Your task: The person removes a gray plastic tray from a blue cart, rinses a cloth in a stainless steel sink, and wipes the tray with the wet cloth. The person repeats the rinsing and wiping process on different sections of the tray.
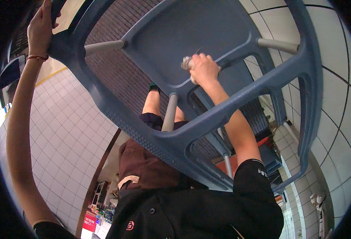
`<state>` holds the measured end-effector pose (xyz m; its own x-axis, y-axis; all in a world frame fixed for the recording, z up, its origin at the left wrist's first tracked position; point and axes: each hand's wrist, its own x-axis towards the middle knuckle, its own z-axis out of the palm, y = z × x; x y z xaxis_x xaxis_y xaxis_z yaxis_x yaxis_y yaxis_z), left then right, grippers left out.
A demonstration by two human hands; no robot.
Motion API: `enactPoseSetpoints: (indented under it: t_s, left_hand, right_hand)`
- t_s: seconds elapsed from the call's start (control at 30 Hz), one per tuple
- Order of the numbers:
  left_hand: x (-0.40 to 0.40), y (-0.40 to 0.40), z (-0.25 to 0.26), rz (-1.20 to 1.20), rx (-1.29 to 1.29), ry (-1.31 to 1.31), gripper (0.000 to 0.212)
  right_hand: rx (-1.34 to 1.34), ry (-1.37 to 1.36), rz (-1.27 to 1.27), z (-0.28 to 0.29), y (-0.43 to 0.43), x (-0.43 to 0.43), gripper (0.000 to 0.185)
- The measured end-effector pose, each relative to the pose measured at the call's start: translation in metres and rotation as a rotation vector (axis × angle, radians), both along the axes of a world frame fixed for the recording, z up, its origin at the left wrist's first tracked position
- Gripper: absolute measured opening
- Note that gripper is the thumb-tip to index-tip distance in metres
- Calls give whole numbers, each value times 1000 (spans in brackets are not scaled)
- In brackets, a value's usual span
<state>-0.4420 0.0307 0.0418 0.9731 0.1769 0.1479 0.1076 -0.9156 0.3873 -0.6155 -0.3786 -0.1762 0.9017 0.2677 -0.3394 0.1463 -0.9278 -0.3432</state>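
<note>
A large blue-grey plastic chair (193, 33) with grey connecting tubes stands tilted across the view in front of me. At the upper left, my left hand (41, 28) is raised and wrapped round a dark upper part of its frame. My right hand (205, 68) reaches through the frame and grips a crumpled whitish cloth (186, 63) against the broad flat panel, near the panel's rim. The fingers of the right hand are curled over the cloth, which hides part of it.
A dark ribbed mat (112, 68) lies below the chair, by my legs. White tiled surface (61, 119) spans the left, and larger white tiles (336, 104) the right. Further blue plastic furniture (269, 156) stands at the lower right. Bottles and a red sign (89, 222) show at lower left.
</note>
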Motion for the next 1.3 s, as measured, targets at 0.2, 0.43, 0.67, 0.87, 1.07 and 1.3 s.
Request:
enactPoseSetpoints:
  t_s: [0.2,0.43,0.67,0.87,1.07,1.3]
  left_hand:
    - [-11,-7,5,47,27,15,45]
    - [-8,-5,0,41,-81,-4,48]
    - [-11,-23,5,118,-38,-24,50]
    - [-4,-7,6,36,98,16,56]
    - [9,-20,11,120,146,40,60]
    - [35,50,12,-216,557,25,51]
  right_hand:
    - [570,420,-455,27,-90,-8,38]
    - [652,-277,-991,-38,-107,-56,49]
    - [445,-409,-581,-51,-51,-70,54]
    - [599,-322,-668,-42,-25,-94,54]
    - [811,-270,-687,7,-10,-79,32]
    - [582,18,-755,-28,-27,-155,52]
